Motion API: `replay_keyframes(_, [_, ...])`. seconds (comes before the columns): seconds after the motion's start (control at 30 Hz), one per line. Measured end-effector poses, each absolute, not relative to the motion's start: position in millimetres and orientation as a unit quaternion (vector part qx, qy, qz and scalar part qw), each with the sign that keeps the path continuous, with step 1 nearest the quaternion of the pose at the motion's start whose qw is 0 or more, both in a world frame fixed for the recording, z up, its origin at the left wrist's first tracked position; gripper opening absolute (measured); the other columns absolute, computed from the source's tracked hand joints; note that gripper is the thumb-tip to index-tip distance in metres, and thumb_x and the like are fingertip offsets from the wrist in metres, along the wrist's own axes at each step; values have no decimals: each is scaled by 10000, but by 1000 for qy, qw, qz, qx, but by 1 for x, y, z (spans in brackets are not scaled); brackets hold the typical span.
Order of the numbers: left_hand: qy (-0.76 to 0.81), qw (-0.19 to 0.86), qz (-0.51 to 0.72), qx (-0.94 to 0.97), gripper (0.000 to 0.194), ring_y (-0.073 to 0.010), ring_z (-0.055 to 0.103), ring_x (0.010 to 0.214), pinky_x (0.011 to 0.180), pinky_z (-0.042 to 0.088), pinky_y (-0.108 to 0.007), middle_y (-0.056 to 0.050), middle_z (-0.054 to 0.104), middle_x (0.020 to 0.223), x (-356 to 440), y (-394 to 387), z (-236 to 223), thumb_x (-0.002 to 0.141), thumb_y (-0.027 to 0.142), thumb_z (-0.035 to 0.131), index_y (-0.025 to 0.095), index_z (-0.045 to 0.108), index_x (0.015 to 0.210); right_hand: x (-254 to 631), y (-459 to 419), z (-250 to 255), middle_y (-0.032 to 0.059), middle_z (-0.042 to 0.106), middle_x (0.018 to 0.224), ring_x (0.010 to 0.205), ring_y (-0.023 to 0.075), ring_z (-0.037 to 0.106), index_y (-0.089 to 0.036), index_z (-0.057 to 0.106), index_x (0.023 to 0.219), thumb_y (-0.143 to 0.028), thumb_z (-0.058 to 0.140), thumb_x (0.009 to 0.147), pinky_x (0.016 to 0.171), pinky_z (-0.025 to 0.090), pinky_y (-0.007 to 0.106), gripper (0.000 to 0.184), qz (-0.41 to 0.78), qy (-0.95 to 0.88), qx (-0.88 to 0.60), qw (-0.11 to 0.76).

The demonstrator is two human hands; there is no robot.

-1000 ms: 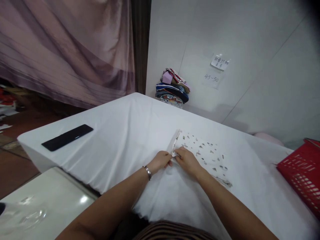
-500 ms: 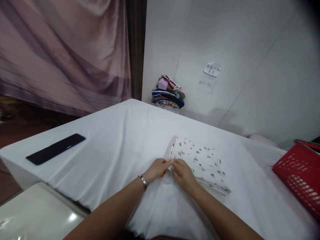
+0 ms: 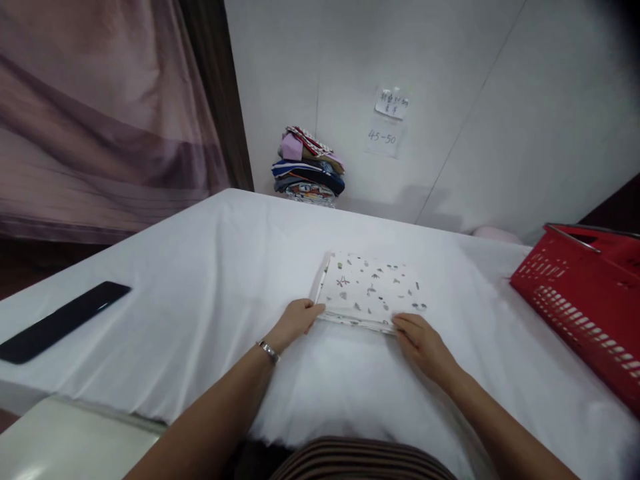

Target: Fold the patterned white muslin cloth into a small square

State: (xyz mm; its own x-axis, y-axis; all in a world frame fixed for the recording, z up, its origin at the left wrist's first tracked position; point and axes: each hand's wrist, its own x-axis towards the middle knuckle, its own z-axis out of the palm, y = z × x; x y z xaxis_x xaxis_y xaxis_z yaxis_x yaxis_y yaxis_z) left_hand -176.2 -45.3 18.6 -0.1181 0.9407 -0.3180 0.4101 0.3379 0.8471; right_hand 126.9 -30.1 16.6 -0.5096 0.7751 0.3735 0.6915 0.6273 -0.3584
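A folded white cloth point(image 3: 367, 283) with small printed motifs lies in front of me, its layers stacked along the near edge. My left hand point(image 3: 299, 317), below a silver bracelet, pinches the cloth's near left corner between thumb and fingers. At the near right corner, my right hand point(image 3: 419, 339) grips the edge, thumb underneath and fingers over the top. Both hands are closed on the same cloth, which rests on the white-covered table point(image 3: 260, 260).
On the left of the table is a flat black slab point(image 3: 65, 321). A red plastic basket point(image 3: 590, 300) stands at the right. Beyond the far edge rises a pile of folded fabrics point(image 3: 309, 167) against the wall, near handwritten paper signs point(image 3: 384, 137).
My hands were together at the cloth's near left corner; now the right one has moved to the near right corner. The cloth sits straighter, and the camera view has shifted right.
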Motion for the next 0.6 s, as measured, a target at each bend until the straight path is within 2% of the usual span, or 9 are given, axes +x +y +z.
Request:
replay_keyframes(0.13, [733,339,267,526,346,-127,490,495,494,331,-244,32,535,558,-174,-50,24,751,511,489,178,533,833,161,-34,10,90,619,1082,1004,246,560,-228,638,1058,-274,448,871,892,457,442,270,32,-862,-434,259])
replay_keyframes(0.27, [723,171,257,618,393,-166,563,731,607,394,-270,-20,607,862,-171,-56,35,798,436,490,210,491,1119,183,-36,8,87,610,1102,1021,248,559,-245,621,1088,-311,441,873,891,464,442,288,23,-843,-457,284])
replay_keyframes(0.33, [661,104,263,695,302,-177,547,885,714,415,-289,-40,584,1012,-170,-57,38,838,337,460,237,525,1116,190,-37,6,85,587,1143,1050,239,546,-255,594,1130,-320,432,876,896,471,425,309,27,-833,-467,297])
replay_keyframes(0.4, [576,75,258,772,229,-178,514,972,809,406,-312,-44,578,1051,-168,-56,39,859,261,437,241,584,1034,194,-39,4,78,567,1179,1076,231,533,-269,568,1167,-313,425,879,902,473,415,325,31,-827,-477,297])
replay_keyframes(0.47, [522,67,239,816,205,-182,508,972,839,399,-336,-47,598,1019,-168,-53,36,857,238,451,234,610,987,196,-40,1,69,553,1203,1096,228,523,-280,557,1183,-301,422,881,910,470,413,331,38,-824,-488,286])
replay_keyframes(0.6, [508,49,229,829,216,-196,520,948,821,411,-361,-56,625,987,-170,-47,29,857,253,460,228,619,1000,198,-38,1,63,540,1217,1090,216,532,-263,564,1173,-268,408,885,914,467,393,327,80,-824,-491,271])
